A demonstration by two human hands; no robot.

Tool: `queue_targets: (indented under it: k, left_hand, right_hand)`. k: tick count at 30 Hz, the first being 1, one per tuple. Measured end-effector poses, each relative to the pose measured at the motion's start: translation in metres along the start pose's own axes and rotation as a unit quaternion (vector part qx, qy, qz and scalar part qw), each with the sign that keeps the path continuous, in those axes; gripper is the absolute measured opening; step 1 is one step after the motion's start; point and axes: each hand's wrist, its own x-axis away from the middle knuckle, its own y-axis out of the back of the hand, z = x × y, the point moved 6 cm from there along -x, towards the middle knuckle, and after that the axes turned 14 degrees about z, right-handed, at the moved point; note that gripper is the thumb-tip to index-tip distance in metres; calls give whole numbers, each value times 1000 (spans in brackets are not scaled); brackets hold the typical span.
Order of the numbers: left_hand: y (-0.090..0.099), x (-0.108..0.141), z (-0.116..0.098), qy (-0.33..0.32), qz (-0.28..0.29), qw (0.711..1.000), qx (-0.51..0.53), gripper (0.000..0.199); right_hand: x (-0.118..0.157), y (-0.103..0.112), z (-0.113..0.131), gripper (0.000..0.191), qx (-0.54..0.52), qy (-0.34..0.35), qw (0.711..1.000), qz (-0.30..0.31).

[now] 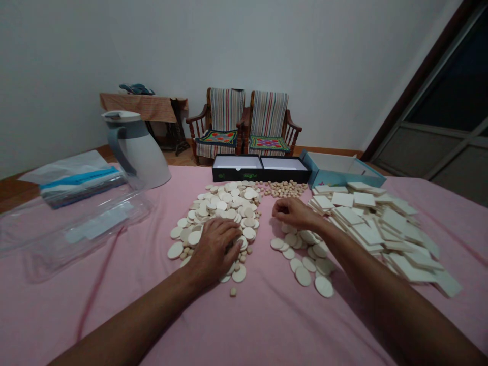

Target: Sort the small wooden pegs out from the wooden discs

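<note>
Closest in, a single small block [233,292] sits on the pink cloth [259,330], just nearer than the left hand [215,249] and a little to that grip's right; it looks squarish, so I cannot tell a long axis. The left grip rests palm down on the near part of a large heap of round discs [222,205], fingers pointing away and to the right, thumb apart from them; I cannot tell whether any disc is pinched underneath. More small blocks [185,252] show among the discs beside this grip. Nearer than the right hand [292,212], a smaller spread of discs [303,276] trails back toward the person, under and beside the wrist and forearm. Being round, the discs have no long axis; most lie flat or lean on one another. The right grip is narrow, fingers curled in and pointing left toward the large heap; whether it holds anything, I cannot tell. To its right, square tiles [366,234] are piled at mixed angles, their corners pointing various ways. Beyond the right grip lies a cluster of small pieces [287,189], and behind that an open black box [231,175], long axis running left to right, with a blue box [343,179] at its right end.
</note>
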Motion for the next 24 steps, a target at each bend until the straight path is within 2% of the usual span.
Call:
queue_targets:
  k: [2, 4, 7, 9, 13, 16, 20, 24]
  left_hand:
    - [-1, 0, 0, -4, -2, 1000, 0, 13]
    - [-1, 0, 1, -4, -5, 1000, -1, 13]
    - [-1, -1, 1, -2, -6, 1000, -2, 13]
    - [0, -1, 0, -3, -7, 1000, -1, 12]
    - [1, 0, 0, 0, -9, 1000, 0, 12]
    - [1, 1, 0, 1, -5, 1000, -2, 13]
    - [1, 0, 0, 6, -3, 1000, -4, 13]
    - [0, 0, 1, 5, -4, 1000, -3, 13]
  right_hand:
    - [9, 4, -4, 15, 8, -10, 997, 75]
    - [12, 6, -5, 14, 22, -17, 995, 97]
    - [0, 6, 1, 15, 46, -12, 999, 17]
    - [-14, -3, 8, 21, 64, -10, 997, -35]
    - [-37, -30, 18, 24, 94, -26, 994, -49]
    - [-41, -34, 17, 17, 107, -41, 992, -52]
    - [-40, -11, -3, 12, 114, -92, 986, -75]
    - [-35, 20, -15, 17, 109, -118, 972, -174]
